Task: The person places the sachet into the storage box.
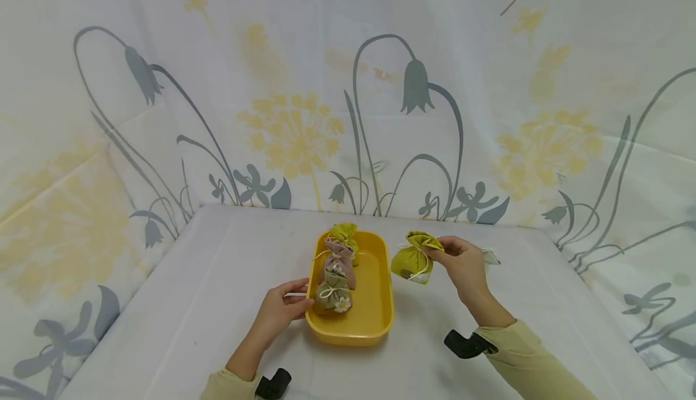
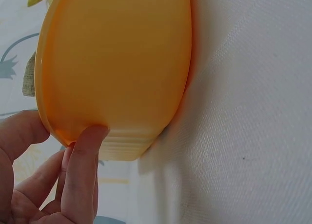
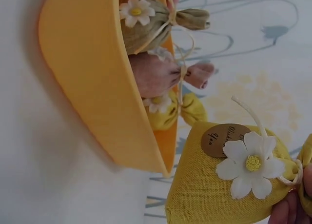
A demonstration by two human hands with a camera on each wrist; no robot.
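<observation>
A yellow plastic tray stands on the white table. My left hand pinches its left rim, thumb at the lip and fingers against the outer wall, as the left wrist view shows. Inside, along the left side, a grey-green pouch, a mauve pouch and a yellow-green pouch stand in a row. To the right of the tray, my right hand grips another yellow-green pouch by its gathered neck. That pouch bears a white flower, a round brown tag and a cream drawstring.
Behind my right hand, a pale cloth piece lies on the table, partly hidden. A white curtain with printed flowers hangs at the table's back and sides. Black wrist mounts sit by both sleeves.
</observation>
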